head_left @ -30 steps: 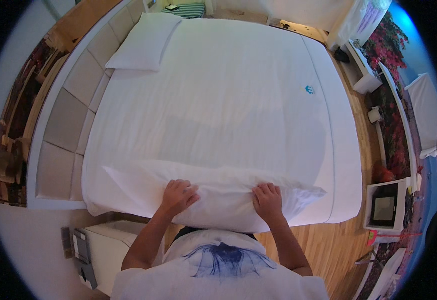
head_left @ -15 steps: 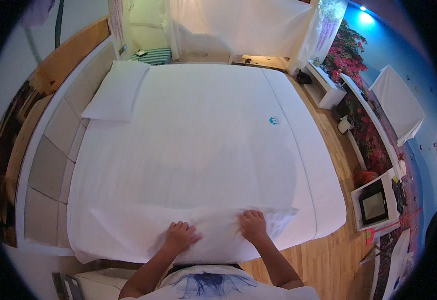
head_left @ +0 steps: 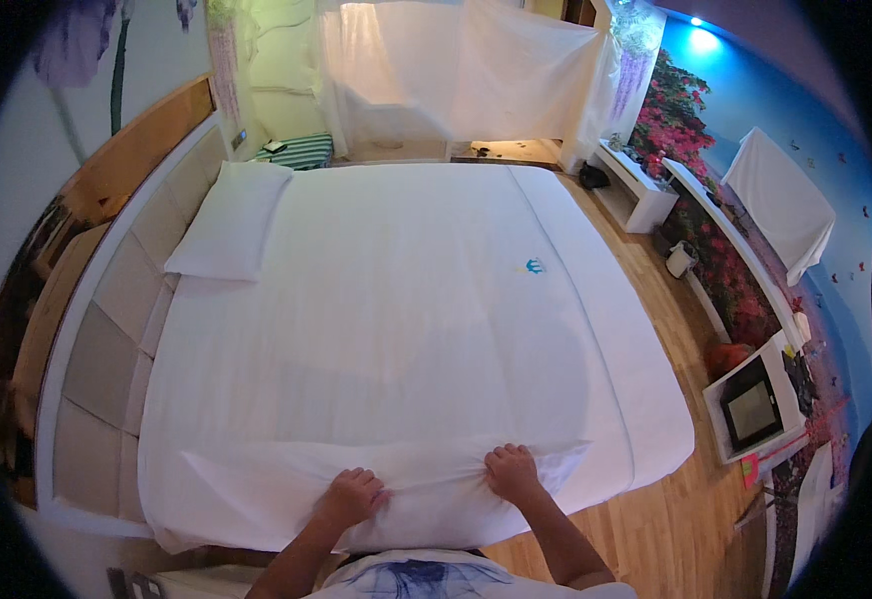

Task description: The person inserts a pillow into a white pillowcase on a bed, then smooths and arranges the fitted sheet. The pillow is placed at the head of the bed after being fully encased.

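Observation:
A wide white bed cover [head_left: 386, 329] lies over the bed, with a blue stitched line along its right part and a small blue emblem on it. Along the near edge, a raised fold of white cloth [head_left: 256, 479] runs across in front of me. My left hand [head_left: 354, 494] is closed on this fold left of the middle, fingers curled over the cloth. A short way to the right, my right hand [head_left: 513, 473] grips the same fold near its right end. The fingertips of both hands are partly hidden in the fabric. One white pillow [head_left: 231, 225] rests at the far left.
A padded beige headboard [head_left: 106, 349] borders the bed's left side. Wooden floor [head_left: 665, 524] shows on the right, beside a white cabinet with a dark-framed screen [head_left: 752, 407]. White sheer curtains [head_left: 406, 120] hang at the far end, near a green striped cushion [head_left: 306, 152].
The view has tilted up a little, so the bed and both hands appear lower. My hands keep their grip on the fold, with little visible shift along it.

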`<state>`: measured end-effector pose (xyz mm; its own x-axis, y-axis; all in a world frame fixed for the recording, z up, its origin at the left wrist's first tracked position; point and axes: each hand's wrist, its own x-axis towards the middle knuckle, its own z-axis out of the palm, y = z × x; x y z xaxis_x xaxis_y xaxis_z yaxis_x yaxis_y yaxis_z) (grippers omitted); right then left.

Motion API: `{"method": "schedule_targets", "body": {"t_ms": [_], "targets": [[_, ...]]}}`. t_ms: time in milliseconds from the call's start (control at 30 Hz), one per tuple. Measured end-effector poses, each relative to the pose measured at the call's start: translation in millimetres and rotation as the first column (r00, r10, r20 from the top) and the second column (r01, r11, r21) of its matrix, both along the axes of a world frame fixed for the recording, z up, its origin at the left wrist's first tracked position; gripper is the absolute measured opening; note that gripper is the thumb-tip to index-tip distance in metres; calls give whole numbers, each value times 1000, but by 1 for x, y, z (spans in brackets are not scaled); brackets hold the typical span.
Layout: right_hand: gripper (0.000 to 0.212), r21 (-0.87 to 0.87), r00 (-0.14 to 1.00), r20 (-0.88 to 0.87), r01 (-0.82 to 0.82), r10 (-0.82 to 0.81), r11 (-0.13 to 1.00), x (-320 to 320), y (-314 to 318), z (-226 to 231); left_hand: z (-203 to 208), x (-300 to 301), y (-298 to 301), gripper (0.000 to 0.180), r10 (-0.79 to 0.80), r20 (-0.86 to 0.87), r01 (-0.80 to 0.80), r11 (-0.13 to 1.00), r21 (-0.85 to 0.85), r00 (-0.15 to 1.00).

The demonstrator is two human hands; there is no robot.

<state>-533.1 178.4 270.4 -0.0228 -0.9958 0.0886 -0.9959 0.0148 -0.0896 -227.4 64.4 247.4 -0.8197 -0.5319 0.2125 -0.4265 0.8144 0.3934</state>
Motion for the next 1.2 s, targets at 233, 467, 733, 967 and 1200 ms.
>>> {"method": "schedule_targets", "body": {"t_ms": [233,467,733,967,1200], "targets": [[14,-62,992,-118,-46,39,997,-7,19,-7,15,4,20,18,-7,213,18,999,-50,977],[9,38,998,-56,-35,37,999,-10,20,-24,-5,4,26,12,-9,435,10,1000,1,900],[16,-356,976,174,-58,128,933,0,21,39,32,26,24,17,123,16,-124,991,42,992],[16,-147,987,148,-39,61,988,2,3,12,8,20,36,26,158,307,-210,967,145,939],[28,-157,849,355,-359,392,920,76,-20,29,6,11,44,22,152,275,-145,988,-47,949]]}}
